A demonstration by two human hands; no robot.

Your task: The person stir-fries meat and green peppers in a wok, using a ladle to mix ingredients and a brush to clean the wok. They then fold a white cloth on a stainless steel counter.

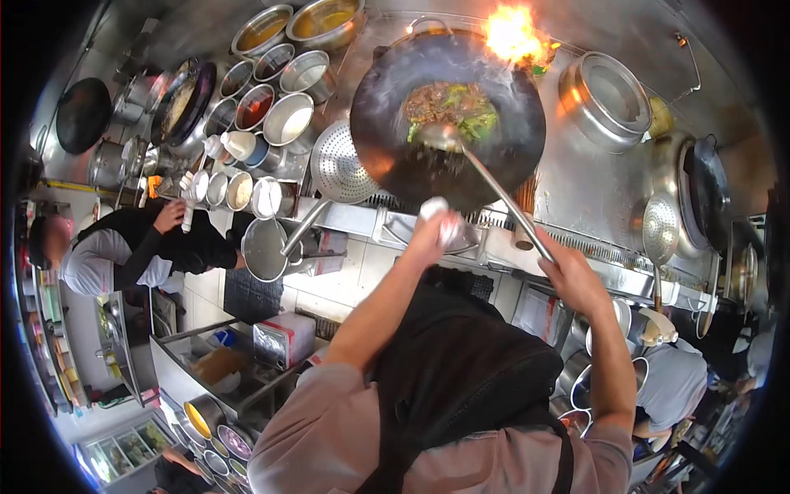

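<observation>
A large black wok [395, 167] sits over the burner and smokes. Browned meat slices and green vegetables [457, 102] lie in its far half. Closed around a long metal handle, my right hand [574, 275] holds a ladle [439, 136], whose bowl rests at the near side of the food. My left hand [426, 241] grips a white cloth [434, 209] close to the wok's near rim; the hand is blurred, and whether a wok handle is under the cloth cannot be told. Bright flame [515, 34] flares at the wok's far right edge.
A perforated strainer [342, 163] rests left of the wok, near several metal seasoning pots [289, 120]. To the right stand a steel pot [603, 102] and a second strainer [660, 228]. Co-workers [133, 247] are at the left and right. A bamboo brush [526, 200] stands by the stove edge.
</observation>
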